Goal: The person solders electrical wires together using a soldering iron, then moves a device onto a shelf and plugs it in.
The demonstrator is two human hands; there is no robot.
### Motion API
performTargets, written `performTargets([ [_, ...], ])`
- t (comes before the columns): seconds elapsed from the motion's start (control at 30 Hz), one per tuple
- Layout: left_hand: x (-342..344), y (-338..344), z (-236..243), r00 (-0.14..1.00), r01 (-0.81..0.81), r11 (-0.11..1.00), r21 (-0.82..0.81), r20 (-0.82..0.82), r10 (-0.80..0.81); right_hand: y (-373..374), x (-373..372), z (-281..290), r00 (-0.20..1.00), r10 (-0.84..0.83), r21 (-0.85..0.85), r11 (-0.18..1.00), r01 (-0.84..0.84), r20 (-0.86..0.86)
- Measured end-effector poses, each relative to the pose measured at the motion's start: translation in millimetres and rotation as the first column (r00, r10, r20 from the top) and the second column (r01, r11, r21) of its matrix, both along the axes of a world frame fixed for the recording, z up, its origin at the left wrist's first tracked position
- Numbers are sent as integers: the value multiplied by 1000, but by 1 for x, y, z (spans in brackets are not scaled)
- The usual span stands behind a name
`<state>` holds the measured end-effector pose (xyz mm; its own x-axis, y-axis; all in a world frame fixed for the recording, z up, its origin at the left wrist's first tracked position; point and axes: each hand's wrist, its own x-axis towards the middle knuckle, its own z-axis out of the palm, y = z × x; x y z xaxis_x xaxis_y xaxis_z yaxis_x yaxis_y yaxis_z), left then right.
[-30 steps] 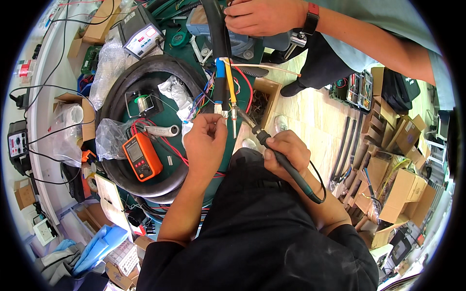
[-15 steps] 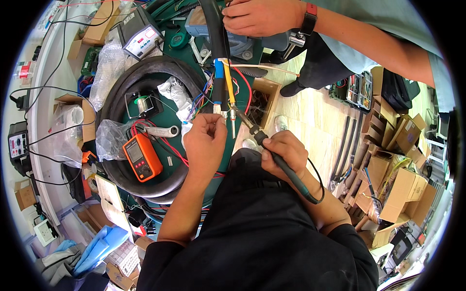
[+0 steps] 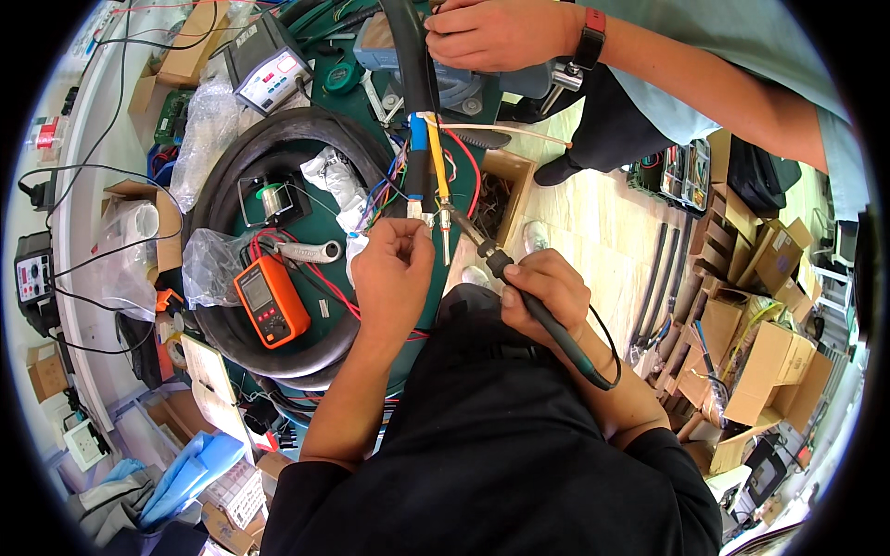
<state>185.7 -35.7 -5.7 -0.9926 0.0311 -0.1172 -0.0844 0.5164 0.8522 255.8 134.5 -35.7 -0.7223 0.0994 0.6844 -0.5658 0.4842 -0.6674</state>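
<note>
My right hand (image 3: pixel 547 295) grips a soldering iron (image 3: pixel 528 296) by its dark handle. The iron's tip points up and left, at the metal end of the yellow-sleeved wire (image 3: pixel 438 167). Close beside that end, my left hand (image 3: pixel 394 271) is closed in a pinch, and thin solder wire (image 3: pixel 320 202) runs toward it from a spool (image 3: pixel 273 199). My fingers hide the end of that wire. A thick black cable (image 3: pixel 408 60) comes down from the top and splits into the yellow wire, a blue-banded wire (image 3: pixel 419 134) and several thin coloured ones. Another person's hand (image 3: pixel 501 35) is at the cable near a blue vise (image 3: pixel 375 42).
On the green table lie an orange multimeter (image 3: pixel 272 301), a coil of thick black hose (image 3: pixel 218 199), a wrench (image 3: pixel 311 251) and a green tape measure (image 3: pixel 343 77). A soldering station (image 3: pixel 271 74) stands behind. At right, cardboard boxes (image 3: pixel 774 371) and a toolbox (image 3: pixel 681 174) are on the floor.
My right hand and the soldering iron have shifted very slightly to the right. My left hand and the other person's hand stay nearly where they were.
</note>
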Motion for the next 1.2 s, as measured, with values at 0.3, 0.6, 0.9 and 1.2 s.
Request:
performTargets([
  [0.3, 0, 1, 2, 1000, 14, 1000, -16, -17, -14, 0, -2, 0, 1000, 6, -30, 1000, -5, 18],
  [0.6, -1, 3, 3, 1000, 7, 1000, -27, -26, -8, 3, 0, -1, 991, 21, -185, 983, 5, 135],
  [0.9, -2, 3, 4, 1000, 10, 999, -41, -18, -11, 1, 5, -11, 892, 68, -544, 812, 210, 447],
  [1.2, -3, 5, 6, 1000, 14, 999, -41, -9, -14, 1, 5, -8, 872, 140, -651, 722, 234, 468],
])
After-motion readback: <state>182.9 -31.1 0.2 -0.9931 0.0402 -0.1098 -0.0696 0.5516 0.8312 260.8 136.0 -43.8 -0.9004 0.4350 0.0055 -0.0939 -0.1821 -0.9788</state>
